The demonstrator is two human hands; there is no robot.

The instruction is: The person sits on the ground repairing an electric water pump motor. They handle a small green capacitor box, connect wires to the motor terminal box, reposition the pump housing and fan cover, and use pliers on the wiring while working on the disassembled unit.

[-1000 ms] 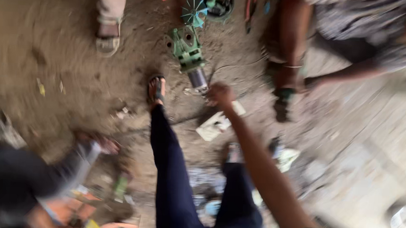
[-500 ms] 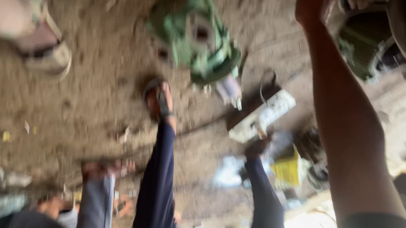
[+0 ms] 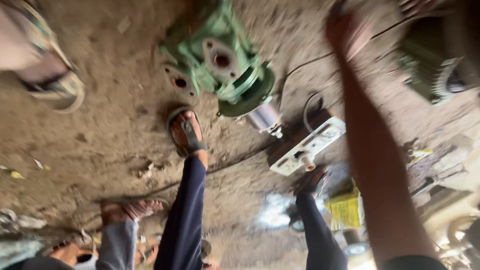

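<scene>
Matt green-painted cast-metal pump lies on rough, dusty earth floor; white switchboard looks plastic.

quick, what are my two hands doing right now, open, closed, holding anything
Right hand: raised over the dirt floor, blurred; grip cannot be told, nothing clearly held.
Left hand: not in view.

We note bare dirt floor, dusty, littered with scraps; daylight, brightest at lower right. No walls seen.

Yellow packet, white socket board
</scene>
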